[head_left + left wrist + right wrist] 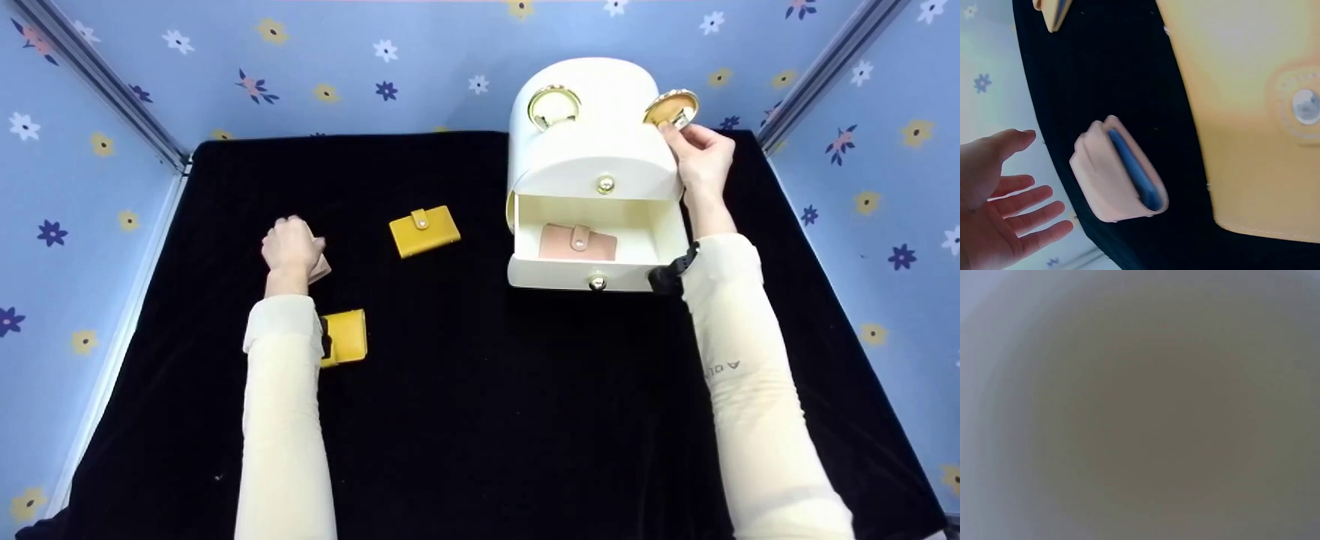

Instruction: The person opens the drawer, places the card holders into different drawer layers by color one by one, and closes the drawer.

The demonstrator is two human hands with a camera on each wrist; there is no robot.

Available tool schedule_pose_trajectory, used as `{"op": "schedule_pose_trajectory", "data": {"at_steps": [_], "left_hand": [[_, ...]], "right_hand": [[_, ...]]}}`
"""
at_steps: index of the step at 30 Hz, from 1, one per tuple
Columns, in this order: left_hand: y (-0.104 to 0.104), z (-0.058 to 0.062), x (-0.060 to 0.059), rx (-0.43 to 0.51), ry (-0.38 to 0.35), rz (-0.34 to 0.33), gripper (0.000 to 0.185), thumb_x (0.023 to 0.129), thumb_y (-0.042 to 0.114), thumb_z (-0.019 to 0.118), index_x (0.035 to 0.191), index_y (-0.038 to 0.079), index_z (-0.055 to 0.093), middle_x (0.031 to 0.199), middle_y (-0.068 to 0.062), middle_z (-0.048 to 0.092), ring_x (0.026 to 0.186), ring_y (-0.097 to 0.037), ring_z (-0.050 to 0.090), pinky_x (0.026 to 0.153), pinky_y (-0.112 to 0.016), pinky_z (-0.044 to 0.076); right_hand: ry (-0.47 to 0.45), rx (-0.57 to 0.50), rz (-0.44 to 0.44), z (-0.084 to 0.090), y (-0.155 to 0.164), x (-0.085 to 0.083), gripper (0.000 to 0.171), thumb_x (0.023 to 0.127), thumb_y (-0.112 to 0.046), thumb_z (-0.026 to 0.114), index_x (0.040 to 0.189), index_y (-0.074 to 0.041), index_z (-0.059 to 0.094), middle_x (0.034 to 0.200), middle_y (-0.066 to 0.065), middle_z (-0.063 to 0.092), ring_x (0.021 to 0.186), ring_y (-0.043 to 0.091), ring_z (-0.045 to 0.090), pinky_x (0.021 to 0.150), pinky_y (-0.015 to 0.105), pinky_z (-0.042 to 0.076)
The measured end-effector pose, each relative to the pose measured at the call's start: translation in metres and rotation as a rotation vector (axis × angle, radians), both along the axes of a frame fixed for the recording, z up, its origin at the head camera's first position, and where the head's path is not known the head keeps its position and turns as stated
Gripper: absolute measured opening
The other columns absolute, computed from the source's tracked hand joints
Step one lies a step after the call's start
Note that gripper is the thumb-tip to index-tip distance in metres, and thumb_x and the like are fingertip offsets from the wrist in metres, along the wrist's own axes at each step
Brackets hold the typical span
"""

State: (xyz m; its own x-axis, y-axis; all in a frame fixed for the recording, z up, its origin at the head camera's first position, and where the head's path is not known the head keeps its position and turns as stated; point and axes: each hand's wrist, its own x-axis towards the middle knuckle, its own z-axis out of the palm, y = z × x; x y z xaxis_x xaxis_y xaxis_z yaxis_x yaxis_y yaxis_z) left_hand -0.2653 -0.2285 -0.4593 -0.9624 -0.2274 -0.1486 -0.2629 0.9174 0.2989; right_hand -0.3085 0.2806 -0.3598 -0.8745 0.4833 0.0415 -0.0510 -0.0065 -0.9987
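My left hand (289, 244) is above a small pink card wallet (1117, 174). In the left wrist view its thumb and fingers (1041, 228) are spread, apart from the wallet, which shows a blue lining. My right hand (703, 159) is at the right side of a white drawer box (592, 142), thumb and fingers pinching the gold round handle (667, 111). The box's lower drawer (555, 276) is pulled out, and a pink wallet (564, 244) with a snap strap lies in it. The right wrist view is only a blur.
One yellow wallet (425, 232) lies between my left hand and the box. Another yellow wallet (346, 337) lies beside my left forearm, partly covered by it. A black cloth (450, 420) covers the table, with blue flowered walls (337, 67) around it.
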Motion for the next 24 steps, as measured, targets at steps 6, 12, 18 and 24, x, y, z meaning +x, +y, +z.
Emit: {"op": "schedule_pose_trajectory", "data": {"at_steps": [6,12,18,24], "left_hand": [[-0.006,-0.013,0.002,0.026,-0.068,0.088,0.058,0.084,0.026,0.053,0.120,-0.016,0.038,0.119,-0.033,0.039,0.110,-0.045,0.038,0.084,-0.054,0.039],[-0.005,-0.024,0.003,0.063,-0.094,0.163,0.066,0.082,0.031,0.057,0.121,-0.017,0.037,0.122,-0.034,0.034,0.112,-0.045,0.035,0.085,-0.053,0.039],[-0.003,-0.033,0.003,0.106,-0.090,0.241,0.081,0.080,0.036,0.061,0.127,-0.019,0.025,0.126,-0.034,0.024,0.113,-0.047,0.032,0.084,-0.052,0.040],[-0.003,-0.037,0.003,0.140,-0.100,0.336,0.097,0.077,0.042,0.062,0.130,-0.021,0.009,0.125,-0.036,0.024,0.112,-0.046,0.035,0.085,-0.049,0.041]], "right_hand": [[0.002,0.016,-0.005,0.001,-0.001,0.002,0.014,0.066,-0.014,0.078,0.075,-0.006,0.072,0.065,-0.001,0.063,0.059,0.010,0.056,0.060,0.020,0.045],[0.002,0.017,-0.009,0.001,0.000,0.002,0.013,0.066,-0.013,0.078,0.075,-0.006,0.072,0.065,-0.001,0.064,0.059,0.010,0.056,0.060,0.019,0.045],[0.007,0.010,0.003,0.000,0.000,0.001,0.015,0.067,-0.013,0.077,0.077,-0.004,0.072,0.065,-0.001,0.063,0.059,0.010,0.056,0.060,0.020,0.044],[-0.006,0.008,-0.004,0.000,0.000,0.000,0.014,0.066,-0.014,0.078,0.076,-0.006,0.072,0.066,-0.001,0.063,0.060,0.010,0.056,0.061,0.021,0.044]]}}
